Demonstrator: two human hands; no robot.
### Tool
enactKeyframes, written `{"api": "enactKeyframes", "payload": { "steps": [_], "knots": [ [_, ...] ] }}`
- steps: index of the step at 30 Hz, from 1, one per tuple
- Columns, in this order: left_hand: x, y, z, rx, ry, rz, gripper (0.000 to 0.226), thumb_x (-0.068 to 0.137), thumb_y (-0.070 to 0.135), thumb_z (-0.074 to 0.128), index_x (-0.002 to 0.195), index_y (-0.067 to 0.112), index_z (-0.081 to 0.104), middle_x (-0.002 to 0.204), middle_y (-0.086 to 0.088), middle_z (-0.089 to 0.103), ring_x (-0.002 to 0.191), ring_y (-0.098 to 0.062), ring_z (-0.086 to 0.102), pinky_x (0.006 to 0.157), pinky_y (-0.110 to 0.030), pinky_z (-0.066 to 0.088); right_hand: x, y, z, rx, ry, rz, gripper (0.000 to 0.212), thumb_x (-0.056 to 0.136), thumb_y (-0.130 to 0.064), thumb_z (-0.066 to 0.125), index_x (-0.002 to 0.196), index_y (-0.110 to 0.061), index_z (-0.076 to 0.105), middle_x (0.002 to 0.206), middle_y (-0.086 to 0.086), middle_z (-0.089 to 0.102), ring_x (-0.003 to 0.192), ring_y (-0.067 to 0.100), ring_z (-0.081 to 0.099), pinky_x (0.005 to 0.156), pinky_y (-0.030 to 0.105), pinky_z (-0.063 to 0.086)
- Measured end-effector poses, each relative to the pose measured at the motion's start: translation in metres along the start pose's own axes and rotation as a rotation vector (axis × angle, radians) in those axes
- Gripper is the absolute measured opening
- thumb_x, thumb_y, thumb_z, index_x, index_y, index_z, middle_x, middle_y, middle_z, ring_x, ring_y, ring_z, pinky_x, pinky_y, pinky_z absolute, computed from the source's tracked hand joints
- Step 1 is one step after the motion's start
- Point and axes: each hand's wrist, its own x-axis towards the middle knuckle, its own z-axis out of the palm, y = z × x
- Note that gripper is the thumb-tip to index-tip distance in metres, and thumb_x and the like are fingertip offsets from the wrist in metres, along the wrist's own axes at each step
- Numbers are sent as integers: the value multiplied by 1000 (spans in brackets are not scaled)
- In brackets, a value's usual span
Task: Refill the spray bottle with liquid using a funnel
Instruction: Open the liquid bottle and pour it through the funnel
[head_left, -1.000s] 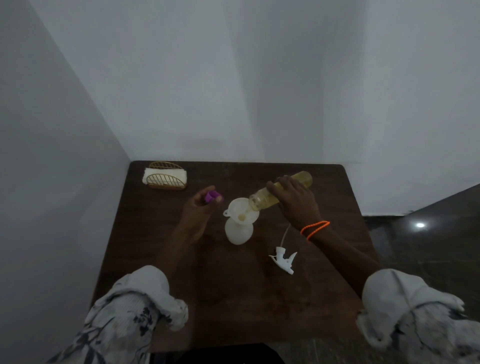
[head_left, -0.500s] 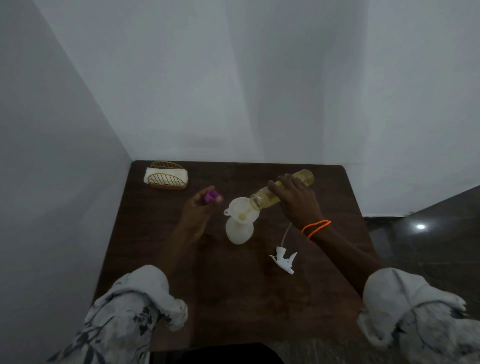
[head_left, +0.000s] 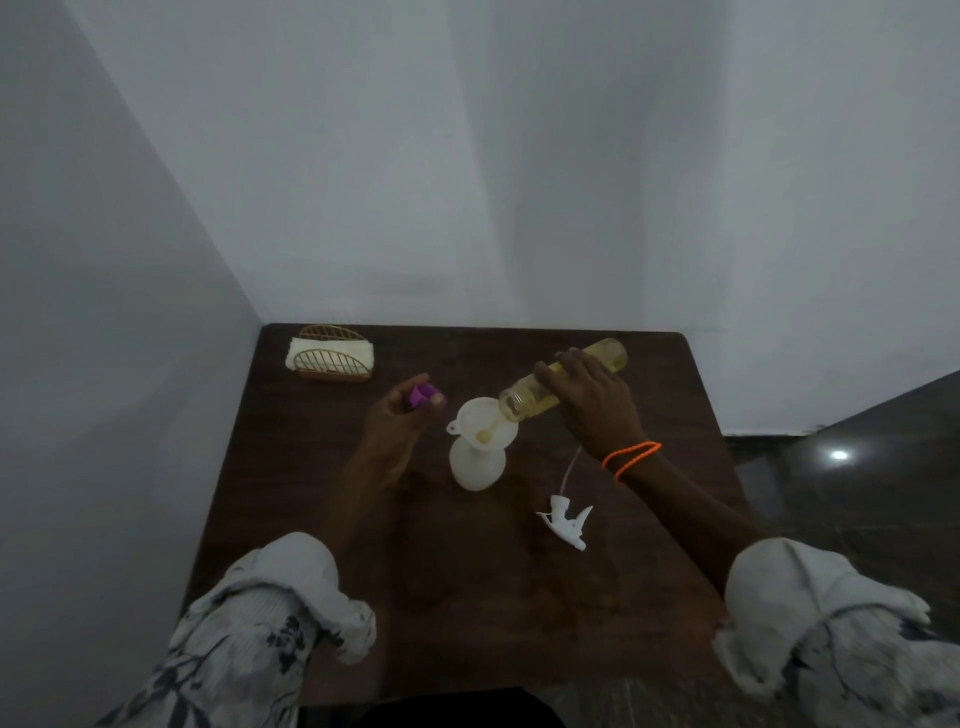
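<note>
My right hand (head_left: 592, 400) grips the tilted refill bottle (head_left: 563, 379); I should pour slowly into the funnel (head_left: 480, 418), while my left hand (head_left: 400, 415) pinches the purple cap (head_left: 420, 396)

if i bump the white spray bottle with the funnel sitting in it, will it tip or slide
Probably tips rather than slides: the spray bottle narrows to a thin neck, and the wide funnel sits on top, making it top-heavy. Neither hand steadies it. It likely holds little liquid so far, so it may be light.
</note>
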Motion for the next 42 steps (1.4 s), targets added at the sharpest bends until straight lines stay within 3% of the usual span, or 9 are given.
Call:
{"api": "enactKeyframes", "payload": {
  "steps": [6,42],
  "knots": [
    [-3,1,2,4,0,2,48,89,4,71,132,23,61,121,2,65,114,-14,64,105,-41,52,0,0,-3,-1,-6,5,54,82,-8,72,132,-19,57,130,18,59,126,39,55,85,49,56],
    [-2,3,1,-28,-5,11,43,86,5,73,121,28,65,124,0,63,118,-16,61,109,-44,48,2,2,-11,17,20,16,52,86,-12,71,135,-20,54,134,19,58,130,39,52,85,51,57]
  ]
}}
